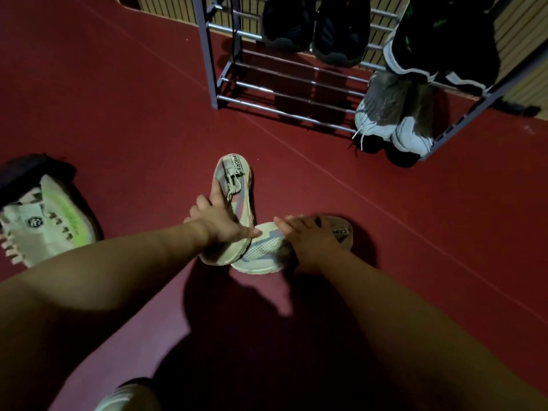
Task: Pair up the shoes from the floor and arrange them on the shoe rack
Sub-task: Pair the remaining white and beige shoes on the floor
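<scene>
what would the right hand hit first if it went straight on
Probably the far shoe, which the left hand grips: the right hand, holding the near shoe, points up-left at its sole edge. The left forefinger lies close to that line.

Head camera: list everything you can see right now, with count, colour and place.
far pale sneaker: one, off-white with a grey-pink stripe, centre.
near pale sneaker: one, same colours, centre floor, against the far one.
green-soled shoe: one, white and neon green, floor at the left edge.
shoe rack: one, grey metal, top right.
black shoes: two, upper shelf.
black-and-white shoes: apparently a pair, upper shelf, right end.
white-grey shoes: two, lower shelf, right end.
floor: red.
left hand: grips the far pale sneaker.
right hand: grips the near pale sneaker.
</scene>
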